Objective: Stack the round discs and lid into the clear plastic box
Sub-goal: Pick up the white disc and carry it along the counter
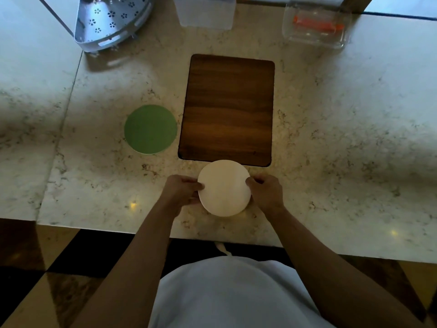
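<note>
Both hands pinch the cream disc (pixel 224 188) by opposite edges: left hand (pixel 182 189) and right hand (pixel 266 191), fingers curled tight on its rim. It looks thin, stiff and light; rim grips suit it. The green disc (pixel 150 129) lies beyond the left fingers.

Cream round disc (pixel 224 188): plain, matte, seen face-on, low centre of frame, its upper edge overlapping the picture's dark board. Green round disc (pixel 150 129): laid flat on the marble, left of centre. Clear plastic box (pixel 315 26): upper right, orange items seen blurred inside.
</note>
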Action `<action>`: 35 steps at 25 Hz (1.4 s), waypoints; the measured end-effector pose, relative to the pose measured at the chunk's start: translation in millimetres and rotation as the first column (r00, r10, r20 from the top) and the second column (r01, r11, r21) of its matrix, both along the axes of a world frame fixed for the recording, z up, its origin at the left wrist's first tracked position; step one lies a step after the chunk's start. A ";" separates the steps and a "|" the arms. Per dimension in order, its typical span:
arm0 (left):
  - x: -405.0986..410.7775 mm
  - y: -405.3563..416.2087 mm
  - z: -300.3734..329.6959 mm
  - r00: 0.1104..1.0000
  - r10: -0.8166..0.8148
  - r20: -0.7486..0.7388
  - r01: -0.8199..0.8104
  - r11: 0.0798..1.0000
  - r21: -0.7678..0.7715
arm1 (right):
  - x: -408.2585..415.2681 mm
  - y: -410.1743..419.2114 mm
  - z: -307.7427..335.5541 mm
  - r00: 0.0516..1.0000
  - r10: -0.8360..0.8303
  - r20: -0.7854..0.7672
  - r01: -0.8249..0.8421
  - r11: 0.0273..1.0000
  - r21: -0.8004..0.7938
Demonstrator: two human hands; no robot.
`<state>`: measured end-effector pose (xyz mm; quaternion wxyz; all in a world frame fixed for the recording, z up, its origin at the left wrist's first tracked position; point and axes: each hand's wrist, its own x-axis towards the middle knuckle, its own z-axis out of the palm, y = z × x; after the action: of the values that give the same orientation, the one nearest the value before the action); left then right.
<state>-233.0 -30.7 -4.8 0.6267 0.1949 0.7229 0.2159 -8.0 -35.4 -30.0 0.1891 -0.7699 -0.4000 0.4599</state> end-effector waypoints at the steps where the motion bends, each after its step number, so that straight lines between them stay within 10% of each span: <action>1: -4.8 3.1 -1.2 1.000 -0.015 -0.005 0.015 1.000 0.006 | -5.0 -1.3 -1.6 1.000 -0.030 -0.001 0.030 1.000 0.003; 13: -169.0 87.7 5.8 0.992 -0.095 0.084 0.087 0.991 0.097 | -168.4 51.3 2.3 0.960 -0.274 -0.052 0.277 0.958 0.074; 35: -218.8 171.8 -15.9 0.830 -0.295 -0.473 0.375 0.923 0.082 | -233.9 149.7 -15.5 0.983 -0.015 0.183 -0.008 0.993 0.121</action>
<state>-451.8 141.2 -20.7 0.4504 0.4167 0.7816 0.1121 -241.9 114.2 -45.5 0.1987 -0.7968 -0.4415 0.3615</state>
